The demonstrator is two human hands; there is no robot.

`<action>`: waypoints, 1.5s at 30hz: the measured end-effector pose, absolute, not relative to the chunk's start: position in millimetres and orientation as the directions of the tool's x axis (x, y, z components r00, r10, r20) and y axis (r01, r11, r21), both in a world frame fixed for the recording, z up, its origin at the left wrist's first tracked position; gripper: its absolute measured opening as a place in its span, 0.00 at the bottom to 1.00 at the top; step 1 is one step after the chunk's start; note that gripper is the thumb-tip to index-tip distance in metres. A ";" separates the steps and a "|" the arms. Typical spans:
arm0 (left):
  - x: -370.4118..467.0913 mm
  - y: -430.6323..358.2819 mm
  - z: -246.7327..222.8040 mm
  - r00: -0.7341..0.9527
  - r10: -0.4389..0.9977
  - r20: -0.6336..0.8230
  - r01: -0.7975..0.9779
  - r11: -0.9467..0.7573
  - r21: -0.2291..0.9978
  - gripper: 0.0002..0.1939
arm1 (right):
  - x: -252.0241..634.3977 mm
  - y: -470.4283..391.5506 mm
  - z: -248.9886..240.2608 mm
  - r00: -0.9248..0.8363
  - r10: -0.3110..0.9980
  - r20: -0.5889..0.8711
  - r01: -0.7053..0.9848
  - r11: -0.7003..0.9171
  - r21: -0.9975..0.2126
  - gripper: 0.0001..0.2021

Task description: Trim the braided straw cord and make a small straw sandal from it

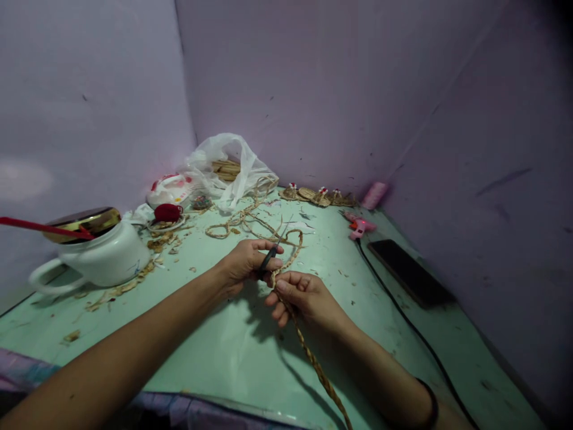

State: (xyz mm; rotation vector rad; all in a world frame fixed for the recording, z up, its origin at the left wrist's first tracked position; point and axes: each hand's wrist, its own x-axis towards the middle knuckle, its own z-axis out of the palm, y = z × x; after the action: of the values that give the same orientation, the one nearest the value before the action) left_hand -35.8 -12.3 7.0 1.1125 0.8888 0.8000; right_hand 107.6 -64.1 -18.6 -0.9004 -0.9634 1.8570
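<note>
Over the middle of the table, my left hand is closed round the black handles of small scissors, their thin blades pointing up and away. Right beside it, my right hand pinches a braided straw cord between thumb and fingers. From the pinch the cord hangs down toward the front edge, while its far part curves over the table beyond my hands. Whether the left fingers also touch the cord, I cannot tell.
Left stands a white mug with a gold lid and red stick. Behind are red yarn, a plastic bag and woven straw pieces. At right lie a pink glue gun, its black cable and a phone.
</note>
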 end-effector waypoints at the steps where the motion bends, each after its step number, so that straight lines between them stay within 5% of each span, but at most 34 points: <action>1: -37.1 -11.8 7.5 0.445 0.878 -0.179 -0.093 0.244 0.965 0.19 | 107.8 -63.8 -18.5 -0.388 0.897 -0.210 -0.345 -0.353 -0.870 0.14; 6: -36.3 -12.3 8.0 0.481 0.864 -0.146 -0.121 0.231 0.965 0.23 | 107.5 -61.8 -19.9 -0.365 0.907 -0.209 -0.349 -0.342 -0.873 0.14; 12: -24.5 -20.0 10.2 0.149 0.984 -0.097 -0.207 0.127 0.970 0.25 | 104.5 -64.0 -20.5 -0.240 0.953 -0.184 -0.324 -0.257 -0.911 0.13; 18: -14.2 -24.6 6.2 0.154 0.970 -0.190 -0.183 0.217 0.959 0.25 | 105.8 -65.5 -18.8 -0.170 0.978 -0.119 -0.284 -0.164 -0.945 0.09; 21: -18.9 -22.2 6.4 0.188 0.969 -0.162 -0.095 0.182 0.979 0.22 | 107.5 -63.1 -15.0 -0.148 0.981 -0.125 -0.319 -0.167 -0.933 0.10; 23: -28.2 -21.4 9.2 0.231 0.973 -0.023 0.092 0.001 0.996 0.20 | 110.7 -60.1 -11.5 -0.073 0.985 -0.157 -0.344 -0.173 -0.923 0.10; 25: -40.2 -22.5 12.3 0.300 0.930 0.213 0.358 -0.316 0.879 0.17 | 115.8 -56.2 -7.8 0.032 0.984 -0.177 -0.361 -0.154 -0.920 0.10; 27: -50.9 -24.5 13.0 0.429 0.804 0.412 0.551 -0.594 0.586 0.17 | 121.8 -52.5 -4.2 0.128 0.980 -0.151 -0.353 -0.098 -0.931 0.11; 29: -57.4 -25.6 10.1 0.553 0.682 0.479 0.615 -0.722 0.317 0.20 | 127.3 -49.9 -0.7 0.183 0.979 -0.094 -0.312 -0.032 -0.950 0.13; 32: -59.3 -23.9 1.9 0.633 0.611 0.475 0.654 -0.751 0.094 0.24 | 131.6 -49.4 3.9 0.214 0.977 -0.022 -0.257 0.035 -0.966 0.14; 45: -60.8 -18.3 -5.9 0.649 0.500 0.573 0.693 -0.700 -0.174 0.24 | 130.1 -55.7 10.4 0.198 0.977 0.078 -0.042 0.088 -0.995 0.14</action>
State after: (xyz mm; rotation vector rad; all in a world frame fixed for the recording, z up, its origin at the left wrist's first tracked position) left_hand -60.8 -18.3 -5.9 3.1919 1.2091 0.8994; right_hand 130.1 -55.7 10.4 -1.1992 -1.0656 1.0274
